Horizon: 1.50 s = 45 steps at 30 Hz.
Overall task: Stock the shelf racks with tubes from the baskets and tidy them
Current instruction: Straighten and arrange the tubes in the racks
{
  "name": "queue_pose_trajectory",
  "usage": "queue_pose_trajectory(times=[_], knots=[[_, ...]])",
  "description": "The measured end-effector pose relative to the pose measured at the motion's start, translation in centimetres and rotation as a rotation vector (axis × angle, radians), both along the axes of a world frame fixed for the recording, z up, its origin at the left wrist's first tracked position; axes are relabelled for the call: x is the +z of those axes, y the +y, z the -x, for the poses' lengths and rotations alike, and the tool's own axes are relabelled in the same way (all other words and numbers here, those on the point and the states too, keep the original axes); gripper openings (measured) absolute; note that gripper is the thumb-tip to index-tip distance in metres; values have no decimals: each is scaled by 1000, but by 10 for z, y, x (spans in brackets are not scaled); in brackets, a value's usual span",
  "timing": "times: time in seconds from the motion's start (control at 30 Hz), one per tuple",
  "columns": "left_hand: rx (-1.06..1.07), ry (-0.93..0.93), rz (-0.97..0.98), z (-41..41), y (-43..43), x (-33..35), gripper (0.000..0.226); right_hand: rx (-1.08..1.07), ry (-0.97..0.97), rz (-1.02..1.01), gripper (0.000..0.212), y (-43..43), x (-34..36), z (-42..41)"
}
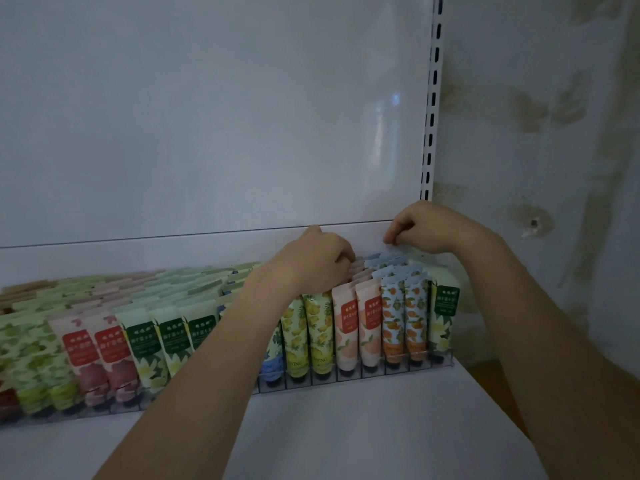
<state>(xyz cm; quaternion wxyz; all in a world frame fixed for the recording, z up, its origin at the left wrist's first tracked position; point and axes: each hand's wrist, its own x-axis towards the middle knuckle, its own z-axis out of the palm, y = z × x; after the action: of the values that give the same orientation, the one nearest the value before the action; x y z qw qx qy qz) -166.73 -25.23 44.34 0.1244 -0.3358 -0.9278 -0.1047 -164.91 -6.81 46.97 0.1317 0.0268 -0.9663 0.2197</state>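
Wire rack (408, 370) is holding rows of tubes (162, 344), the left hand (311, 263) is pinching the tops of peach tubes (360, 278), and the right hand (427, 230) is curling above blue tubes (384, 263), hold unclear.

Bare to the frame's lower edge: the person's forearms (214, 358), left hand (311, 261) and right hand (427, 228) were uncovered.
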Motion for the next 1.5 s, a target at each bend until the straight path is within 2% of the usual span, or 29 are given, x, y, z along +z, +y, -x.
queue_pose_trajectory(times=[0.27,0.4,0.63,0.8,1.13,1.3,1.5], knots=[[-29,-5,-9,-2,1,-1,39,-19,-100,-35,24,5,-1,-3],[-29,-7,-11,-3,1,-2,39,-19,-104,-39,27,3,-1,-2],[-39,-10,-21,-4,2,0,37,-4,-79,20,20,8,-1,-2],[-47,4,-14,-4,2,1,37,-68,7,71,23,20,1,-2],[-108,69,-64,-3,12,7,38,-135,-71,102,18,23,-14,8],[-193,-14,-47,0,39,17,37,-145,-82,101,12,22,-16,11],[-149,-64,-7,8,45,16,33,-138,-95,52,15,23,-14,9]])
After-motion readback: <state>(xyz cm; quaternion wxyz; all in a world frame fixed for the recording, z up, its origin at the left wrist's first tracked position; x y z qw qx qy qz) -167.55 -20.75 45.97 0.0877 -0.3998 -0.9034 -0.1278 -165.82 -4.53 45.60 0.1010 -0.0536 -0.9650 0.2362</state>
